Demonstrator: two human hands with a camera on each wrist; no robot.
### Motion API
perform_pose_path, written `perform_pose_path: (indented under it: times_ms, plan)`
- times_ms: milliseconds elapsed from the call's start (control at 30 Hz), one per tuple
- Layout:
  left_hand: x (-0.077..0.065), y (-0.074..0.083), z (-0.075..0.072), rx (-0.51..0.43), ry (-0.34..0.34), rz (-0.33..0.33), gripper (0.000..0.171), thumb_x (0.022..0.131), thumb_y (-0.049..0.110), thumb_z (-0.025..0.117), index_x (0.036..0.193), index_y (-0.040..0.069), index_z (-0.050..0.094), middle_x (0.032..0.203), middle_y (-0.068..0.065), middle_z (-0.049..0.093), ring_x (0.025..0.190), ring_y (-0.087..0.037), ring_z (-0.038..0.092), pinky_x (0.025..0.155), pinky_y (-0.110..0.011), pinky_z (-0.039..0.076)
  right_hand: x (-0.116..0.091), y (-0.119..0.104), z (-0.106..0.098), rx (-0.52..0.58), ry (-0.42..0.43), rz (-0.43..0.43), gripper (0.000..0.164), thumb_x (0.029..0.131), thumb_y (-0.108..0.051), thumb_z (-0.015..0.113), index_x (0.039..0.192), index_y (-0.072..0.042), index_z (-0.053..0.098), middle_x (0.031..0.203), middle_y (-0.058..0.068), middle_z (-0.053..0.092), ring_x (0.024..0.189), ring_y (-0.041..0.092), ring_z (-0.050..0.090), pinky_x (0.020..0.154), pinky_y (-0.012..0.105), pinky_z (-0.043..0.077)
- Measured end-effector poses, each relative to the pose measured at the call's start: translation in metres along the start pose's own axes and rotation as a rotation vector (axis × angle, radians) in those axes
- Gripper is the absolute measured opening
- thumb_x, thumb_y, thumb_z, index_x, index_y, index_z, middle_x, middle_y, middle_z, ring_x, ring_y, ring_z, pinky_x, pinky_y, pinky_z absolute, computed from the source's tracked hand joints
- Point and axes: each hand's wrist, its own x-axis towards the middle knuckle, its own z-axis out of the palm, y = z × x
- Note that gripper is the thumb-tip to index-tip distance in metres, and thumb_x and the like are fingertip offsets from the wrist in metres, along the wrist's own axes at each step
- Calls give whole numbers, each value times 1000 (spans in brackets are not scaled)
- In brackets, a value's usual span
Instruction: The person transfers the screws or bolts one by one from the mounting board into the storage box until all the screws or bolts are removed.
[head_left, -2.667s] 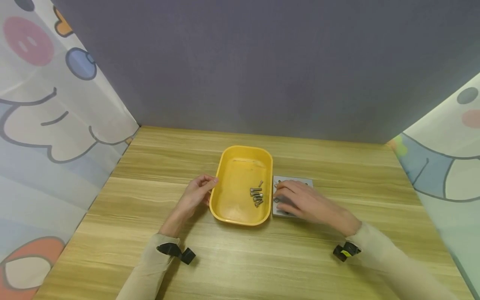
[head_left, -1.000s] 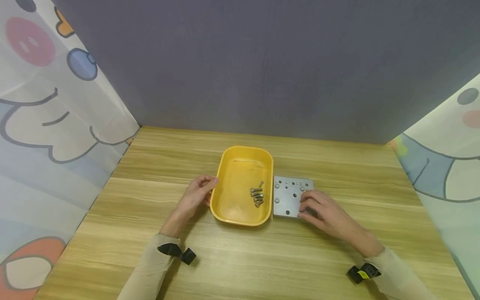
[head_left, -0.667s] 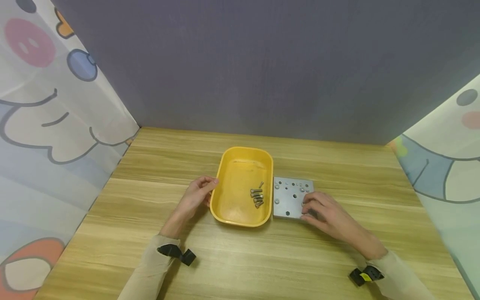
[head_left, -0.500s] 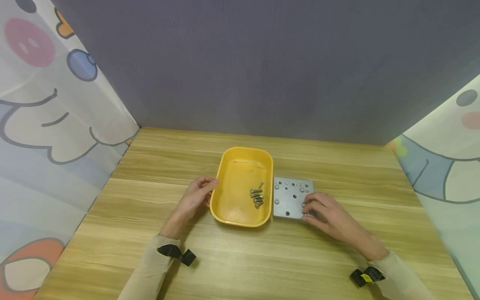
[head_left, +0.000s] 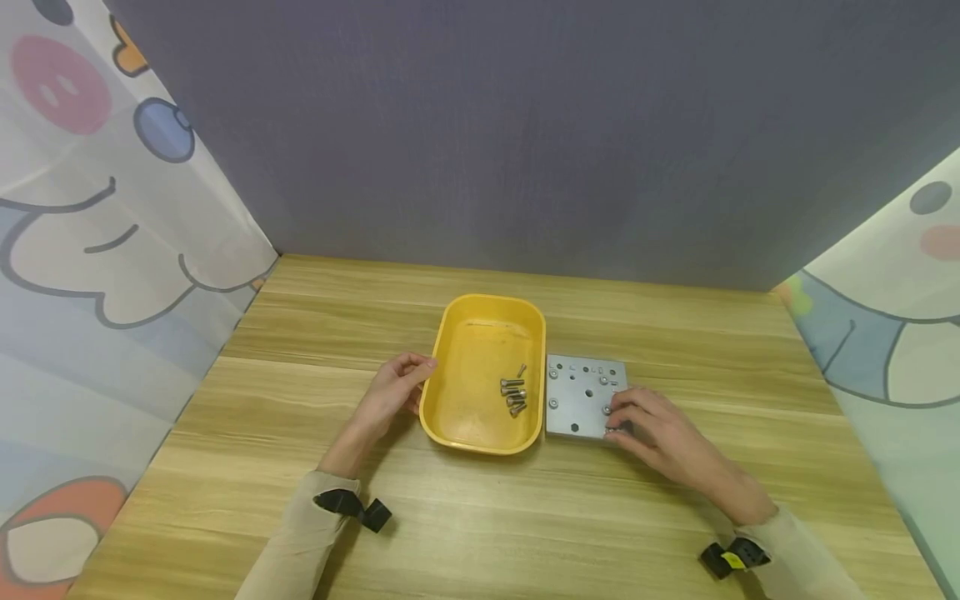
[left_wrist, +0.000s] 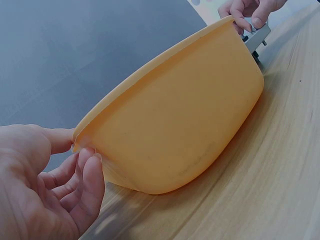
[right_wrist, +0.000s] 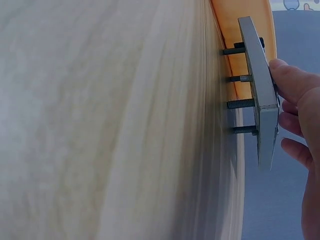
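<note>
Head view: my R hand (head_left: 660, 429) hides the near R corner of the metal plate (head_left: 577, 408); bolt head (head_left: 611, 431) at my thumb mostly covered, too small to make out, ditto plate markings (head_left: 596, 370). Both sleeves (head_left: 288, 542) cut off at btm. L wrist view: side of yellow tray (left_wrist: 175, 110) hides loose bolts (head_left: 513, 393) inside; my L hand (left_wrist: 40, 185) cut off at L. R wrist view: tabletop (right_wrist: 100, 125) blurred, R hand cut off at R

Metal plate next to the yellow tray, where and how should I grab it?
I'd pinch the metal plate by its right edge, from the right: the yellow tray crowds its left side, and bolts poking out underneath seem to hold it off the table, leaving room beneath.
</note>
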Motion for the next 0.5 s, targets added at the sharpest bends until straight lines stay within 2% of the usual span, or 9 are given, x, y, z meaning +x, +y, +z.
perform_pose_path:
  times_ms: [267,500]
  plan:
    - [0,0,0,5,6,-4,36,104,23,64,121,-8,57,82,-1,67,53,-9,58,47,-22,51,1,-1,0,-13,-22,21,42,106,-49,51,91,-15,71,110,0,66,104,16,61,99,22,46]
    - [0,1,0,4,5,-4,37,104,23,64,122,-8,57,83,-2,67,54,-9,59,48,-22,51,4,-2,-2,-10,-27,12,38,106,-47,52,92,-17,71,110,-1,66,102,16,62,98,22,46]
